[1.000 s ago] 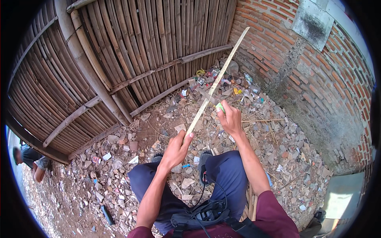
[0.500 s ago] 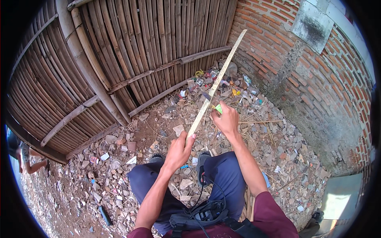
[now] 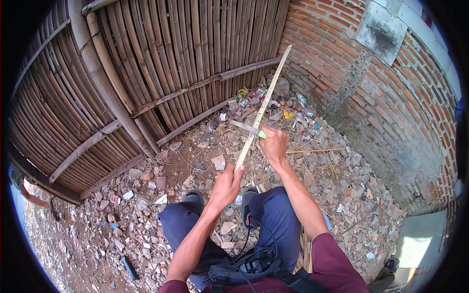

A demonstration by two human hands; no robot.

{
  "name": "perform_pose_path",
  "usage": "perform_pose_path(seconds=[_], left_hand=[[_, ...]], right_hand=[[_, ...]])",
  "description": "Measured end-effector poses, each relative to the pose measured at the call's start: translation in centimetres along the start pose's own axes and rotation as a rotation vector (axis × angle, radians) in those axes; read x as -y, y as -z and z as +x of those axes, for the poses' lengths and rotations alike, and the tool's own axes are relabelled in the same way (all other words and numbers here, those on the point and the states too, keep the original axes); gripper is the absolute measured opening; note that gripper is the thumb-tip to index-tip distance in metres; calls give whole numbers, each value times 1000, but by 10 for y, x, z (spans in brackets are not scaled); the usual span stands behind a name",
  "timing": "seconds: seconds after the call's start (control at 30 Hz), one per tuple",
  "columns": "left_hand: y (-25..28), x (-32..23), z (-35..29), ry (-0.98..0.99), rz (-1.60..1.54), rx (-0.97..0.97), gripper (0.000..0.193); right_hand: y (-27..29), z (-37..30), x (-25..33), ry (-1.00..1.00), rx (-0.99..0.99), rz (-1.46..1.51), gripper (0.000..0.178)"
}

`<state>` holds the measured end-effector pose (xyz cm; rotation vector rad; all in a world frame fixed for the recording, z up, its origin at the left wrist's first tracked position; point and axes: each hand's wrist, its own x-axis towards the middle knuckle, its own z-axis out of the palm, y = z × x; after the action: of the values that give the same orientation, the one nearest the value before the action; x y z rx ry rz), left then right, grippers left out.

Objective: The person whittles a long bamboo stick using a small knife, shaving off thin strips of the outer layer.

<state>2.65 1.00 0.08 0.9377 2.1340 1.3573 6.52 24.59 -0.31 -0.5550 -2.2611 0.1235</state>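
A long, pale bamboo strip (image 3: 269,95) slants up and away in front of me, its far end pointing toward the corner of the walls. My left hand (image 3: 225,187) is closed round its near end, thumb along the strip. In my right hand (image 3: 274,145) is a knife (image 3: 243,126) with a green handle, mostly covered by the fingers. The blade lies across the strip, a little beyond my left hand, its tip pointing left. Blade and strip appear to touch.
Stones and litter (image 3: 141,202) cover the ground round my feet. A bamboo fence (image 3: 195,39) stands ahead and left, a brick wall (image 3: 337,63) to the right. Another person's arm (image 3: 34,198) shows at the far left. A grey sheet (image 3: 420,239) lies at lower right.
The knife has turned from pointing up-left to lying nearly crosswise, and my right hand has come slightly nearer. The strip's far end has dipped and shifted left. The other person's arm moved.
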Motion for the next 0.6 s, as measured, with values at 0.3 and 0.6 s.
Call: perform_pose_path(seconds=[0.3,0.6], left_hand=[[-10,4,-2,-9,-116,69,47],[-7,4,-7,12,-155,100,53]], right_hand=[[11,1,-12,22,-141,-76,24],[7,7,-19,47,-173,-104,23]])
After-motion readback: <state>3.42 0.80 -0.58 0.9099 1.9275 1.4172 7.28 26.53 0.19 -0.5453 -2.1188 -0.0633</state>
